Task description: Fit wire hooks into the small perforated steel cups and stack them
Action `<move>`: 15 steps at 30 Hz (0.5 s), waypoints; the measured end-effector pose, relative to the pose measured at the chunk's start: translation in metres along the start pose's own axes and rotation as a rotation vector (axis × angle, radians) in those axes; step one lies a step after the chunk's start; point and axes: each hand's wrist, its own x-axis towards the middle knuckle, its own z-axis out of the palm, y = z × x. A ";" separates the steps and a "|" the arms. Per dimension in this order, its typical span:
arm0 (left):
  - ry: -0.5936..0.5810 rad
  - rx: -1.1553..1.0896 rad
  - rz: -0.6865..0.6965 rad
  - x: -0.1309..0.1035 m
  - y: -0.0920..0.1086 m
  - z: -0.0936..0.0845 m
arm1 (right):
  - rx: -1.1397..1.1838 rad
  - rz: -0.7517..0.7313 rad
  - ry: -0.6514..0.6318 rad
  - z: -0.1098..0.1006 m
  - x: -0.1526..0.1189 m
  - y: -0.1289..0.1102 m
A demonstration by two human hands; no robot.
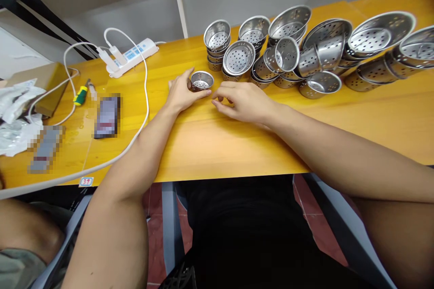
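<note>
A small stainless-steel cup with holes in its base [202,81] stands upright on the yellow table. My left hand [181,92] curves around its left side, thumb along the front and fingers behind, gripping it. Just to the right of the cup is my right hand [246,101], loosely bent with a gap between thumb and fingers and nothing visible in it. Beyond the right hand are several perforated metal cups, among them a stacked one [217,36], a tilted one [239,58] and a low one at the front [319,85].
A white power strip [134,57] with plugs and a long cable [146,95] lies to the left. Near it are a green-yellow screwdriver [80,95], two blurred phones [107,116] and plastic bags [16,135]. Another person's leg [30,226] shows at lower left.
</note>
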 end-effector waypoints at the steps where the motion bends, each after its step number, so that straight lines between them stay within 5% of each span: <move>1: -0.009 0.007 -0.028 0.000 0.002 -0.001 | 0.012 0.000 -0.012 0.000 0.000 0.000; 7: 0.013 0.048 -0.105 -0.002 0.006 -0.006 | 0.052 0.033 -0.047 -0.001 0.001 0.001; 15: 0.221 -0.166 -0.004 0.016 -0.045 0.018 | -0.050 0.074 0.062 -0.003 0.000 0.002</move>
